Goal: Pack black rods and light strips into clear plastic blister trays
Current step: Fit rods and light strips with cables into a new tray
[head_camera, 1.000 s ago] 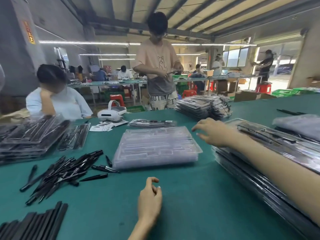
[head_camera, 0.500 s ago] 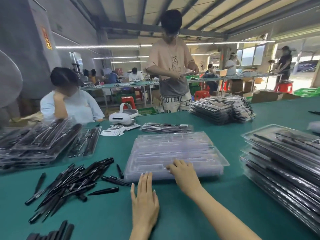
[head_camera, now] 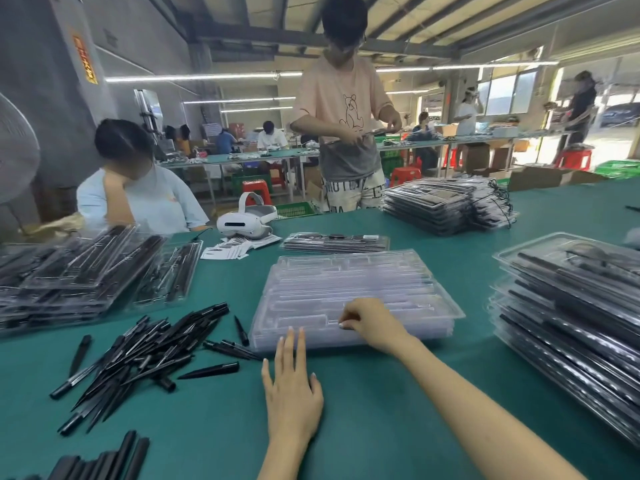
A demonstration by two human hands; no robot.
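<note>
A stack of empty clear blister trays [head_camera: 349,292] lies in the middle of the green table [head_camera: 381,403]. My right hand [head_camera: 372,322] rests on the stack's near edge with its fingers curled and its fingertips pinching the top tray's rim. My left hand [head_camera: 292,389] lies flat on the table just in front of the stack, fingers straight, fingertips at the tray edge. A loose heap of black pointed rods [head_camera: 149,351] lies to the left. Thicker black rods [head_camera: 104,462] show at the bottom left corner.
Filled trays are stacked at the right [head_camera: 571,313], at the left [head_camera: 79,275] and at the far side [head_camera: 446,206]. One filled tray [head_camera: 334,242], a white headset [head_camera: 247,221] and paper slips [head_camera: 232,249] lie beyond. A seated person [head_camera: 135,188] and a standing person [head_camera: 346,116] face the table.
My right hand came from the right-hand stack across to the empty trays' near edge and curled its fingers on the rim. My left hand flattened and slid up to the stack.
</note>
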